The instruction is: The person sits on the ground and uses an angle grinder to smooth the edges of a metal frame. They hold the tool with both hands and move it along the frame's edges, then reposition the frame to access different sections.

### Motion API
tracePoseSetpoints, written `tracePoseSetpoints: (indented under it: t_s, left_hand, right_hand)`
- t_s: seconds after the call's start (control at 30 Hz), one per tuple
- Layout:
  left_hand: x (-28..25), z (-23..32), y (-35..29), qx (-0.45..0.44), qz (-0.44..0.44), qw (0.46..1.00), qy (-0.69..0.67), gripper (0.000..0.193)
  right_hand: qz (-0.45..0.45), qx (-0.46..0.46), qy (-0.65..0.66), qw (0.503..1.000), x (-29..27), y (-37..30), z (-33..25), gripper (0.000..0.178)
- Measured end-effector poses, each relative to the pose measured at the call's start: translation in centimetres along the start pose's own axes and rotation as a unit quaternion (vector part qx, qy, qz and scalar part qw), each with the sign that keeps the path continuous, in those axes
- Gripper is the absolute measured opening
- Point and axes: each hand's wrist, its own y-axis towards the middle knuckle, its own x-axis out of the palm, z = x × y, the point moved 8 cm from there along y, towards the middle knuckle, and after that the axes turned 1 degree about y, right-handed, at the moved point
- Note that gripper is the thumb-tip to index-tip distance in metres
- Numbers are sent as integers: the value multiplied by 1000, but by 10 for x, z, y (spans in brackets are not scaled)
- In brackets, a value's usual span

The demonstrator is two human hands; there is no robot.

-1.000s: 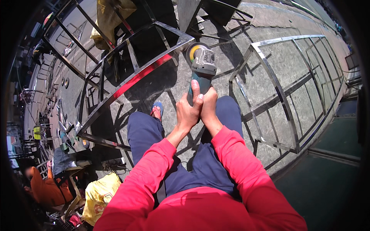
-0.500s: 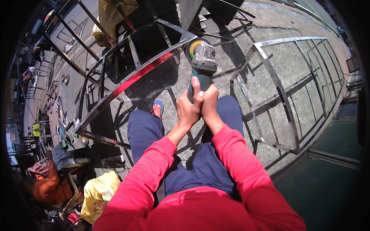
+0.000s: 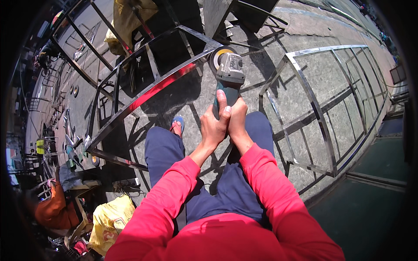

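Both my hands are closed round the teal body of an angle grinder (image 3: 230,74), held out in front of my knees. My left hand (image 3: 214,124) wraps it from the left, thumb lying along the top. From the right, my right hand (image 3: 237,117) grips the lower body, partly behind the left fingers. The grinder's grey head carries a round disc with a yellow centre (image 3: 222,53). Its rim is at the near corner of a shiny metal frame (image 3: 150,93), touching it or very close. A red reflection runs along that frame's bar.
A second metal frame (image 3: 311,89) stands on the concrete at right. Dark green panels (image 3: 361,213) lie at lower right. At lower left are a yellow sack (image 3: 111,222), a person in orange (image 3: 56,209) and loose tools with cables. Dark sheets (image 3: 217,17) stand at the far side.
The grinder and both hands have stayed almost in place. The disc's coloured ring looks different. At lower left the person in orange has shifted, the head now lower or turned away.
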Motion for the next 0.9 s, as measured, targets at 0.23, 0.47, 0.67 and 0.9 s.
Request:
tracePoseSetpoints:
  t_s: [0.23,0.47,0.67,0.9]
  left_hand:
    - [6,0,1,-14,-29,999,13,83]
    - [10,-2,-3,-11,-18,1000,-2,84]
    - [24,-6,0,-18,-71,996,-54,84]
    - [26,-7,6,22,-52,993,-102,79]
  right_hand:
    - [25,-8,1,1000,-4,4,9,44]
    - [29,13,-24,999,-11,0,11,44]
    - [38,22,-17,999,-23,1,-2,58]
    - [41,-14,-44,998,-18,2,-17,42]
